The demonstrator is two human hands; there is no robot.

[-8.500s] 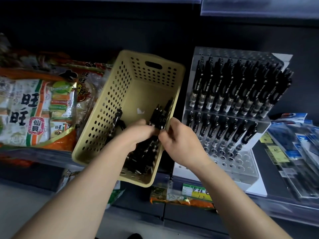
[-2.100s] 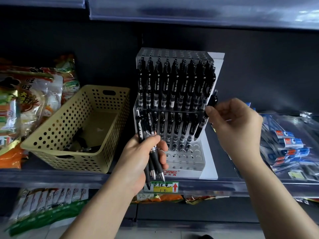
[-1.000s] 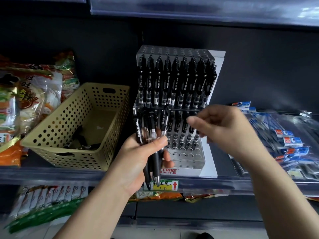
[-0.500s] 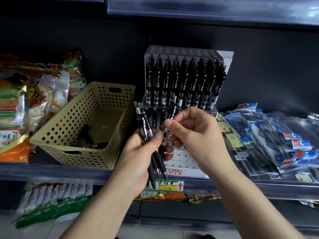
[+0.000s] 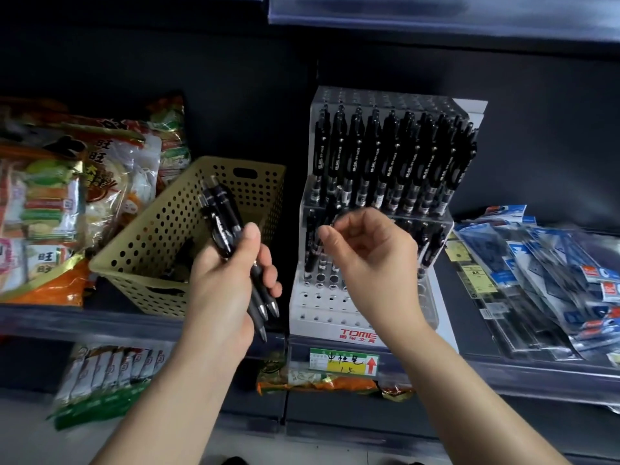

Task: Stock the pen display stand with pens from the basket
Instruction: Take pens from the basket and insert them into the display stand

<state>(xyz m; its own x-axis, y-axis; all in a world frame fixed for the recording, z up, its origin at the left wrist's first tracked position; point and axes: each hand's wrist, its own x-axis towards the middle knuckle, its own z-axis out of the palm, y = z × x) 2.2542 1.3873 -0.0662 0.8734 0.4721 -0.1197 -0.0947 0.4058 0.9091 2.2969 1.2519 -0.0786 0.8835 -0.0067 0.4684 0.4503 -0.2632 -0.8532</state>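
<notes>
At the left end of the lower tier of the pen display stand, the fingers of the right hand pinch 1 black click pen near its top, tip angled down toward the holes. The frame is blurred there, so I cannot tell whether the tip has entered a hole yet.

Half a second ago this hand was up against the other one, drawing that pen out of the bunch. Now the 2 hands are apart and the pen has crossed to the stand. I take that to mean 1 more pen is about to be seated, and the cycle of draw, carry and insert is running as it should.

The left hand is curled round the remaining bundle of pens, with 3 tips showing below the palm. It has drifted left and now sits in front of the tan perforated basket, which rests on the shelf just beside the stand. A few dark pens lie on the basket floor.

The stand's upper tier is packed full. The lower tier has pens along its back, and several front rows of holes are unfilled, so I judge a good deal of stocking remains. Snack bags lie to the left and packaged stationery to the right.
</notes>
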